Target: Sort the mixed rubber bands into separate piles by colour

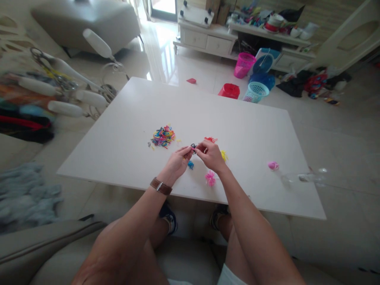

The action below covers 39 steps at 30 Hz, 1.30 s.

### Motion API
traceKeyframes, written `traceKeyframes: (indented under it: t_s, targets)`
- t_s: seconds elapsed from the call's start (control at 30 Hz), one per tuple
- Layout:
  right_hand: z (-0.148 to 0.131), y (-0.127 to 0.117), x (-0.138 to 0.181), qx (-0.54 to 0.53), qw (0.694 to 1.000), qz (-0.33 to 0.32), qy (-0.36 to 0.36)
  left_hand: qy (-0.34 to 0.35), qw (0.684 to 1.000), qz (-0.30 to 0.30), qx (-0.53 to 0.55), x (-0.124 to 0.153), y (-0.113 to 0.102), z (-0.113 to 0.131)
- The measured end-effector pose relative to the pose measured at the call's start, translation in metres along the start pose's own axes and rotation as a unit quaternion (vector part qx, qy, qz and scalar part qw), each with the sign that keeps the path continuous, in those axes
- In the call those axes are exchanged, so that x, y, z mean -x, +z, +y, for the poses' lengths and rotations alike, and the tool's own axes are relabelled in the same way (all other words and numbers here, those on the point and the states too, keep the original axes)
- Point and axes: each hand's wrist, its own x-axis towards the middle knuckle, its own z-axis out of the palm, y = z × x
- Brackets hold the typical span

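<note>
The fingers of the left hand point(177, 161) and the right hand point(210, 153) are drawn narrow and meet over the near half of the tabletop point(237, 126), about midway along the near edge. A small pink bit shows at the fingertips; it is too small to tell which hand grips it, or whether both do. A yellow bit shows by the left fingers.

Dark bands point(193, 146) lie right at the fingertips, partly covered by them. Blue bands point(190, 164) sit just on the near-edge side of the fingers. Red bands point(210, 139) lie just past the right hand toward the far edge, and yellow bands point(224, 155) show beside it toward the right edge, partly hidden. Pink bands point(210, 178) lie nearer the near edge.

Toward the left edge, apart from the left hand, is a mixed pile point(163, 136) of many colours, with a few loose pieces around it. Well off near the right edge lies a pink-purple thing point(273, 166).

On the floor beyond the far edge stand a red bin point(230, 91), a pale blue basket point(257, 92) and a pink basket point(245, 64).
</note>
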Motion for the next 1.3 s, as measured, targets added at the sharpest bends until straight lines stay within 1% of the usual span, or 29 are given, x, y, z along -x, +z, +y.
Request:
traceKeyframes:
  t_s: [0.13,0.3,0.37,0.5,0.57,0.63,0.73,0.8,0.83,0.87,0.93,1.0,1.07,1.1,1.17,1.3]
  targets:
    - [0.001,-0.005,-0.001,0.009,1.0,-0.012,-0.003,0.015,1.0,0.02,0.004,-0.001,0.001,0.006]
    - [0.006,-0.01,-0.002,0.023,1.0,0.001,-0.008,0.053,0.995,0.082,0.029,-0.005,0.002,0.019]
    - [0.007,-0.009,-0.002,0.021,1.0,0.001,-0.011,0.058,0.994,0.081,0.033,-0.004,0.001,0.018]
    - [0.007,-0.003,0.0,0.012,1.0,-0.021,-0.015,0.022,0.999,0.029,0.011,-0.001,0.001,0.008]
    - [0.006,-0.002,0.0,0.006,1.0,-0.029,-0.008,0.0,1.0,0.013,0.007,0.001,0.002,0.002]
    - [0.006,-0.003,-0.001,-0.001,0.999,-0.037,0.001,-0.03,0.999,0.021,0.02,0.003,0.003,-0.002]
    - [0.007,-0.01,-0.002,-0.005,0.999,-0.039,0.013,-0.08,0.994,0.053,0.054,0.005,0.005,-0.003]
    - [0.009,-0.02,-0.003,0.004,0.999,-0.032,0.036,-0.088,0.991,0.068,0.071,0.006,0.005,-0.001]
    - [0.011,-0.025,-0.002,0.013,0.998,-0.039,0.054,-0.083,0.991,0.074,0.076,0.006,0.005,0.0]
    - [0.013,-0.031,-0.002,0.026,0.995,-0.059,0.078,-0.075,0.991,0.079,0.08,0.005,0.004,0.002]
    - [0.02,-0.042,0.001,0.053,0.979,-0.145,0.134,-0.058,0.991,0.088,0.085,0.004,0.002,0.006]
    - [0.027,-0.05,0.006,0.077,0.944,-0.255,0.194,-0.048,0.991,0.09,0.088,0.004,0.0,0.01]
    - [0.033,-0.053,0.011,0.096,0.903,-0.339,0.246,-0.049,0.991,0.086,0.089,0.003,-0.001,0.011]
    - [0.036,-0.053,0.013,0.104,0.886,-0.366,0.266,-0.051,0.991,0.082,0.089,0.003,-0.001,0.011]
    - [0.039,-0.051,0.017,0.117,0.862,-0.397,0.292,-0.056,0.992,0.076,0.086,0.004,-0.001,0.01]
    - [0.038,-0.048,0.02,0.138,0.838,-0.429,0.308,-0.059,0.992,0.075,0.081,0.005,0.0,0.008]
